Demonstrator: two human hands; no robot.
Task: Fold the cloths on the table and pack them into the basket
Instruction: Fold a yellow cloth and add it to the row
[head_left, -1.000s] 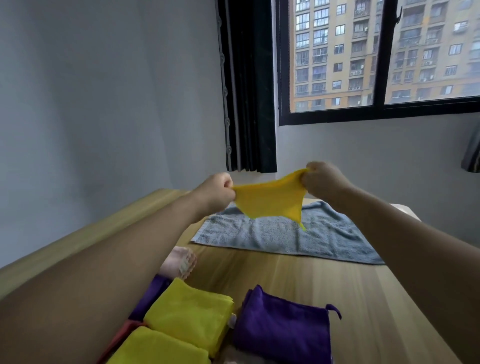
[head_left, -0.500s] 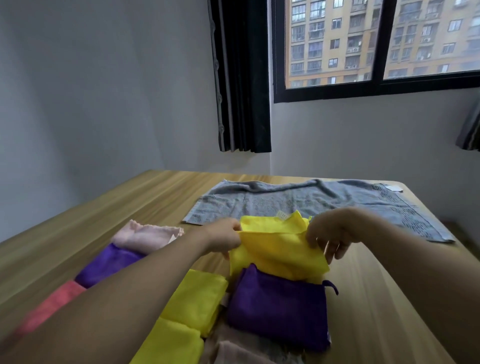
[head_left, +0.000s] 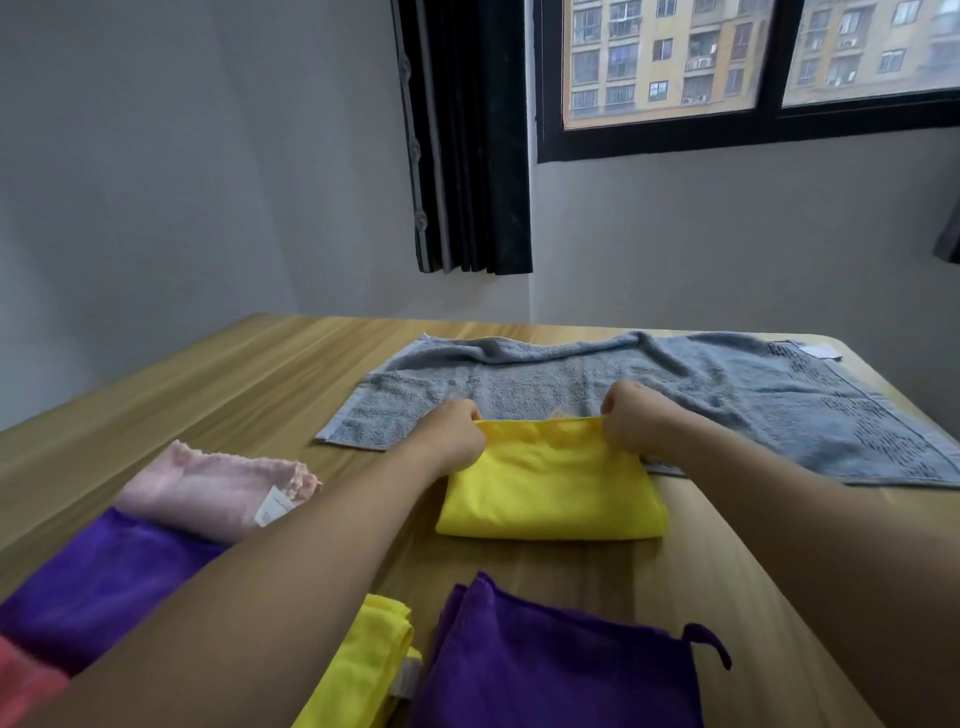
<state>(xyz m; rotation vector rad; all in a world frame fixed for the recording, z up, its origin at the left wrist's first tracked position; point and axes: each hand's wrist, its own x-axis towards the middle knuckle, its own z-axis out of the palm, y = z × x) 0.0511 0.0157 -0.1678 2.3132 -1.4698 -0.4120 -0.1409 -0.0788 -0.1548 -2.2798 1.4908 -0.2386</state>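
**A:** What do I have on the feed?

**B:** I see both hands out over the worktop (head_left: 218, 374). The left hand (head_left: 454, 434) has its fingers curled round the far left corner of a folded yellow cloth (head_left: 553, 486), and the right hand (head_left: 631, 418) pinches the far right corner of the same cloth. The far edge runs straight between the two fists.

**A:** Where does that cloth lie?

**B:** Flat on the wood, its near edge a doubled fold, its far edge overlapping the near border of a grey towel (head_left: 675, 395) that is spread across the back of the worktop.

**A:** And the other cloths?

**B:** To my left a pink cloth (head_left: 208, 488) lies bunched, its white tag showing, touching a purple cloth (head_left: 98, 577) nearer to me. A red one (head_left: 26, 686) shows at the bottom left corner. Close in front sit a second yellow cloth (head_left: 363, 670), partly under my left forearm, and just beside it a folded purple cloth with a hanging loop (head_left: 561, 670).

**A:** The basket?

**B:** I cannot find it in this view.
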